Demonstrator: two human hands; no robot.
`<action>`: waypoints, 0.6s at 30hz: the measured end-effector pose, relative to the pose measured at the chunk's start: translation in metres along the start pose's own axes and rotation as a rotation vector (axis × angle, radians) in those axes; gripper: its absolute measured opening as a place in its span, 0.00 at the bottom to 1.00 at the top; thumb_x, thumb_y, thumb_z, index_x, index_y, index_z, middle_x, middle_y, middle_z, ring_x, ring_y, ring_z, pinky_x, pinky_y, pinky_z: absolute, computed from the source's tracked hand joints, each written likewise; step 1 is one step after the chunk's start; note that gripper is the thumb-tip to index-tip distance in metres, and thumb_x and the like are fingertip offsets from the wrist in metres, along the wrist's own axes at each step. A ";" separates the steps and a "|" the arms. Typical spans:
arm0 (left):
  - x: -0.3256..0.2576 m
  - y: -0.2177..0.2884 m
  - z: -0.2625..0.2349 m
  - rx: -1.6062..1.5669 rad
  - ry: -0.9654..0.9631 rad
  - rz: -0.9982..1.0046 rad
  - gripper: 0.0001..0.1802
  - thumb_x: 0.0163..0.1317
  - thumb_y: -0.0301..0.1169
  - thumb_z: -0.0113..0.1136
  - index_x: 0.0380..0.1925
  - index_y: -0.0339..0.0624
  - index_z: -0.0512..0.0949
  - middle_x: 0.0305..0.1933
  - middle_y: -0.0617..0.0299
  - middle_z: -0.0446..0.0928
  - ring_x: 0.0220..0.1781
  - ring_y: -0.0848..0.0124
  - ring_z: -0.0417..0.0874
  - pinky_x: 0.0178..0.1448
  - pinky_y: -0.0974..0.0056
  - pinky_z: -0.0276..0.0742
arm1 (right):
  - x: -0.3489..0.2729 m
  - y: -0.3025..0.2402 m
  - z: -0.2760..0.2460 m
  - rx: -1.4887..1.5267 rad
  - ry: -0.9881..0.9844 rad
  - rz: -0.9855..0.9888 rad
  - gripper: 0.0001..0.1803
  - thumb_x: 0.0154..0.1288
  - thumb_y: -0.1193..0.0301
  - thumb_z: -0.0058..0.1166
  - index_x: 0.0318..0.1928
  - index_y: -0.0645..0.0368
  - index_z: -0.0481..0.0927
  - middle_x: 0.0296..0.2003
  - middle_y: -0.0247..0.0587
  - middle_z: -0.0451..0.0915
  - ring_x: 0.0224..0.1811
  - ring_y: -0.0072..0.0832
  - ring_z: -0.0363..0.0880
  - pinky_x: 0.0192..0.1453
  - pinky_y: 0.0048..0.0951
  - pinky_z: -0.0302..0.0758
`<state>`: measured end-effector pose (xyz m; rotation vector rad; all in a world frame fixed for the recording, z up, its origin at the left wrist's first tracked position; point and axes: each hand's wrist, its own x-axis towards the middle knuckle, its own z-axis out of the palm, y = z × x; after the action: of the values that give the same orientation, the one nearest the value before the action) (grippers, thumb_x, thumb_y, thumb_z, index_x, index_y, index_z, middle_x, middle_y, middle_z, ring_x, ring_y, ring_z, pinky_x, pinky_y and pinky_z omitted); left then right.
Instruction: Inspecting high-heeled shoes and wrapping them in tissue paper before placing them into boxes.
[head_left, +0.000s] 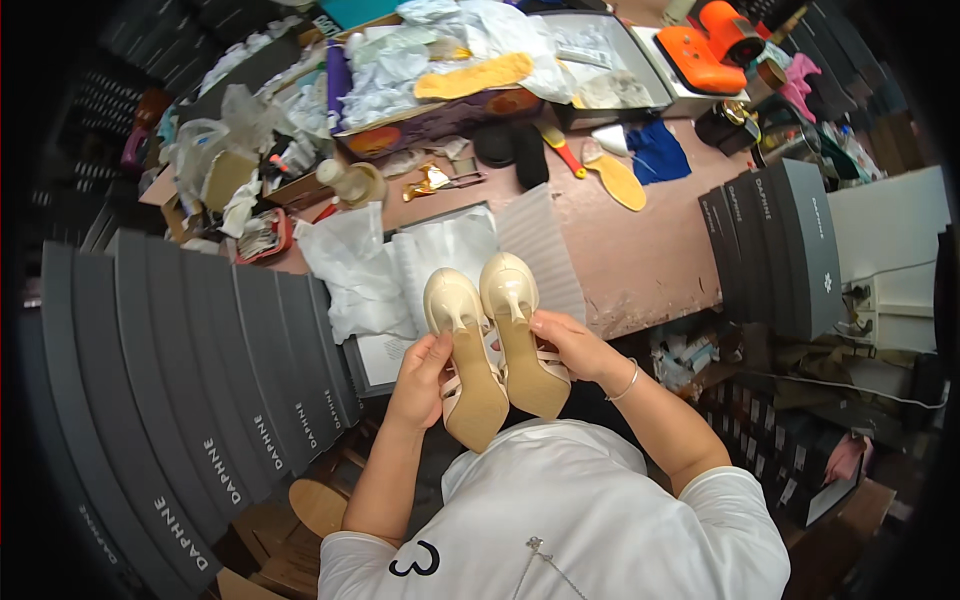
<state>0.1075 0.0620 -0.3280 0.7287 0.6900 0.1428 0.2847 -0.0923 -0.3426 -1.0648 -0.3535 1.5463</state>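
Note:
Two cream high-heeled shoes are held side by side over my lap, tan soles up and heels toward the table. My left hand (422,378) grips the left shoe (474,390) along its outer side. Closed on the right shoe (532,375) is my right hand (568,345), its thumb near the heel. Just beyond the shoes lies an open shoe box (380,362) lined with white tissue paper (350,265). A sheet of thin white wrapping (545,250) spreads to its right.
Tall stacks of dark grey shoe boxes stand at the left (200,390) and right (790,245). Across the table's back are a purple carton (400,135) of crumpled paper, yellow insoles (615,182), a red-handled brush (562,150), a blue cloth (657,153) and an orange device (705,55).

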 end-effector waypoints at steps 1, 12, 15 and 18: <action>0.008 -0.001 0.007 0.005 -0.003 -0.025 0.18 0.70 0.41 0.50 0.45 0.36 0.74 0.38 0.61 0.78 0.37 0.77 0.80 0.41 0.70 0.78 | 0.000 0.002 -0.008 0.070 0.006 0.011 0.21 0.76 0.62 0.33 0.54 0.65 0.72 0.47 0.39 0.78 0.48 0.22 0.75 0.55 0.26 0.71; 0.074 -0.003 0.041 -0.058 -0.007 -0.129 0.18 0.71 0.40 0.48 0.47 0.35 0.73 0.41 0.60 0.78 0.40 0.73 0.80 0.46 0.65 0.79 | 0.029 -0.014 -0.115 -0.559 0.376 -0.061 0.19 0.66 0.64 0.53 0.50 0.66 0.73 0.38 0.44 0.80 0.38 0.28 0.79 0.44 0.30 0.75; 0.071 0.004 0.042 0.038 -0.078 -0.099 0.18 0.71 0.38 0.49 0.49 0.34 0.72 0.41 0.61 0.78 0.41 0.72 0.81 0.47 0.64 0.79 | 0.060 -0.005 -0.170 -1.195 0.692 0.239 0.20 0.64 0.62 0.53 0.47 0.68 0.74 0.38 0.53 0.81 0.40 0.36 0.81 0.43 0.33 0.76; 0.048 0.018 0.042 0.310 -0.070 -0.052 0.14 0.66 0.34 0.55 0.44 0.33 0.74 0.38 0.58 0.79 0.39 0.67 0.82 0.45 0.62 0.79 | 0.038 -0.040 -0.143 -1.362 0.696 -0.087 0.26 0.64 0.58 0.54 0.51 0.69 0.73 0.45 0.55 0.80 0.46 0.35 0.80 0.48 0.34 0.75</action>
<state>0.1727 0.0678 -0.3190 1.0071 0.6703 -0.0390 0.4237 -0.0932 -0.4074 -2.4646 -0.9792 0.6037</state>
